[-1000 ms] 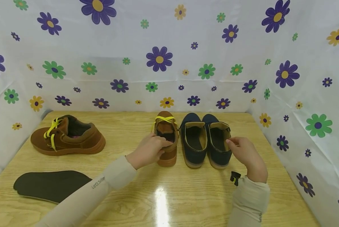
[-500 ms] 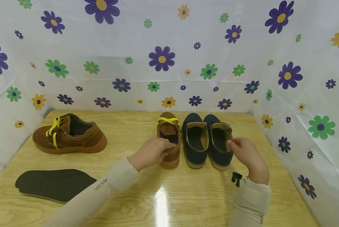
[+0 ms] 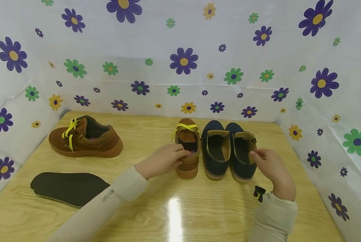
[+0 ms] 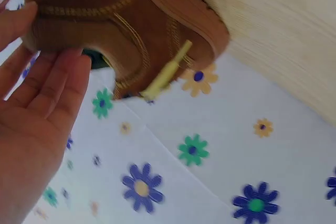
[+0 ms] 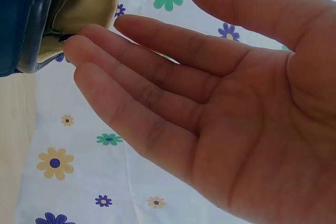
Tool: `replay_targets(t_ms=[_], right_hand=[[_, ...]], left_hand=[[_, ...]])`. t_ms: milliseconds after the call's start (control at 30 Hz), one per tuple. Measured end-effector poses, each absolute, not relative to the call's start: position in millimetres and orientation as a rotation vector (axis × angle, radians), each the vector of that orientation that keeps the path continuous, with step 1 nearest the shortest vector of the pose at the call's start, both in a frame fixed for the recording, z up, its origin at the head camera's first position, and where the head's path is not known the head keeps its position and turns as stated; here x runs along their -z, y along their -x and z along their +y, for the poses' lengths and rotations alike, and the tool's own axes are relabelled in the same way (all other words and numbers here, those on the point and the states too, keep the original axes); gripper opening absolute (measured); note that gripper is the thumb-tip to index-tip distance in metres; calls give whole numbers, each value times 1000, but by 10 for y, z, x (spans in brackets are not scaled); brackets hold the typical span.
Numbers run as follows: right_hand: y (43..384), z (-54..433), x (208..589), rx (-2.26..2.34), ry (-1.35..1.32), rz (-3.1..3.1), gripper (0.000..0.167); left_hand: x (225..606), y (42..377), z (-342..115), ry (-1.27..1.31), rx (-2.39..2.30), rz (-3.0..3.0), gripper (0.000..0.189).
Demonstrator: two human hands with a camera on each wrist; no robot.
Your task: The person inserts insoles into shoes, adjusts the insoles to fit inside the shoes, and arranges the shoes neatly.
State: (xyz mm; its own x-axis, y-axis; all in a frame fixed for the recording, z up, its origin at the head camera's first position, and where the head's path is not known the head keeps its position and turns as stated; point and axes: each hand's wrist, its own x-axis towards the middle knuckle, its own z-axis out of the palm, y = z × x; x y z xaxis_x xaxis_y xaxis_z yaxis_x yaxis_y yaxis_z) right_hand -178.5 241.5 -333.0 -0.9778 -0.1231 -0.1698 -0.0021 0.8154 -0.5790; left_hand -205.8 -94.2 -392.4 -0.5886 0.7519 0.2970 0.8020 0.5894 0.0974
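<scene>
A brown lace-up shoe (image 3: 188,167) with yellow laces stands at the back middle, toe toward the back wall. My left hand (image 3: 165,159) holds it at the heel collar. In the left wrist view, thumb and fingers lie on either side of the shoe's heel (image 4: 68,32). Close on its right are two navy slip-on shoes, one (image 3: 212,166) beside the other (image 3: 242,171), both with dark insides and tan lining. My right hand (image 3: 271,164) hovers by the outer side of the rightmost navy shoe, its fingers loosely extended and holding nothing in the right wrist view.
The other brown shoe (image 3: 89,148) with yellow laces stands side-on at the back left. A black insole (image 3: 68,188) lies flat in front of it, partly behind my left sleeve. Flower-patterned white cloth (image 3: 156,43) walls the wooden table (image 3: 144,218) at the back and sides.
The head view has turned slightly left, so everything sits further right in it. My left hand stays at the brown shoe's heel, where a pink patch now shows inside. My right hand stays by the navy shoe.
</scene>
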Motion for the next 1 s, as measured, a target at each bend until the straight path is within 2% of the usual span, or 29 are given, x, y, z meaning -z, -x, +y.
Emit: replay_targets(t_ms=[200, 467, 733, 833, 1000], right_hand=[[1766, 2467, 3332, 884, 87, 2802, 51], [1774, 2448, 3325, 884, 87, 2799, 50], [1787, 2415, 3324, 887, 84, 2788, 50], [1794, 2416, 3328, 880, 85, 2787, 50], [1800, 2423, 3344, 868, 90, 2794, 49]], left_hand=[[3871, 2039, -1368, 1246, 549, -2597, 32], [3771, 1746, -2315, 907, 554, -2826, 28], [3927, 1425, -3180, 623, 502, -3026, 26], [4019, 1311, -3401, 522, 481, -3160, 29], [4149, 1161, -3595, 415, 505, -3344, 47]])
